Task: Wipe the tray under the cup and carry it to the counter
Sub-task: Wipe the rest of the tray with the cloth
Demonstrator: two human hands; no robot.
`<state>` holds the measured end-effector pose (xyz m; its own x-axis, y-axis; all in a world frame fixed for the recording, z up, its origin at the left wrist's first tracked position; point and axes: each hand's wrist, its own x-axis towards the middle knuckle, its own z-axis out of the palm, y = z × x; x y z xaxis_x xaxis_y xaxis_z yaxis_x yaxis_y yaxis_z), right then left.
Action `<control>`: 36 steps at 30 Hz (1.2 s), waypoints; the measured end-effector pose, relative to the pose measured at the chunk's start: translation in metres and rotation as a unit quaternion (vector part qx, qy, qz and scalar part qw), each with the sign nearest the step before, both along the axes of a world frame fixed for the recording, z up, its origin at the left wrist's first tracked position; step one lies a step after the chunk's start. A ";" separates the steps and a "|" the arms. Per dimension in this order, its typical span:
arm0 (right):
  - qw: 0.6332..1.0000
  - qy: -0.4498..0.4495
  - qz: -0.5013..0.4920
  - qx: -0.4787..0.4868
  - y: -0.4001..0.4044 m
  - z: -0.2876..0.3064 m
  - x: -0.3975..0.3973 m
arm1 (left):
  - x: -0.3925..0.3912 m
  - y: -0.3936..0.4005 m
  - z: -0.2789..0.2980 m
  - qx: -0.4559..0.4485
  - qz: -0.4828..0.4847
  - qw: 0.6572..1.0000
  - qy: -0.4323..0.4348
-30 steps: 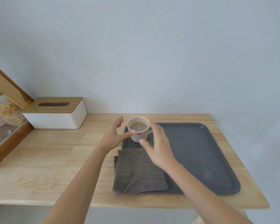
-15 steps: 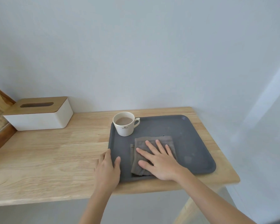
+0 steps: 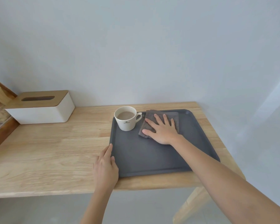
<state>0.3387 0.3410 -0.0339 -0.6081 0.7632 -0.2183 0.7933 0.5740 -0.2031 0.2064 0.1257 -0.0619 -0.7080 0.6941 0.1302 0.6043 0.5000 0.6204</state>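
A dark grey tray lies on the right part of the wooden table. A white cup with a milky brown drink stands in the tray's far left corner, handle to the right. Just right of the cup a folded grey cloth lies on the tray's far part. My right hand is pressed flat on the cloth, fingers spread toward the wall. My left hand rests on the tray's near left edge, thumb over the rim and fingers along its side.
A white tissue box with a wooden lid stands at the back left by the wall. A wooden frame rises at the far left. The table's front edge and a slanted leg are below the tray.
My right hand has slid the cloth from the tray's near middle to its far part beside the cup. My left hand stays on the tray's near left edge.
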 end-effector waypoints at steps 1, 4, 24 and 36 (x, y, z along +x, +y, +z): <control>1.000 0.004 0.022 0.000 -0.008 -0.001 0.003 | 0.001 0.000 -0.001 -0.001 0.004 1.000 0.002; 0.998 0.010 0.056 0.006 -0.026 -0.007 0.027 | 0.002 0.001 -0.002 0.002 0.015 1.000 0.002; 0.999 0.010 0.045 -0.024 -0.084 -0.003 0.071 | 0.010 0.011 -0.004 -0.005 0.083 0.997 0.005; 1.000 0.012 -0.027 0.003 -0.075 -0.007 0.056 | 0.009 0.012 -0.002 -0.017 0.068 0.998 0.004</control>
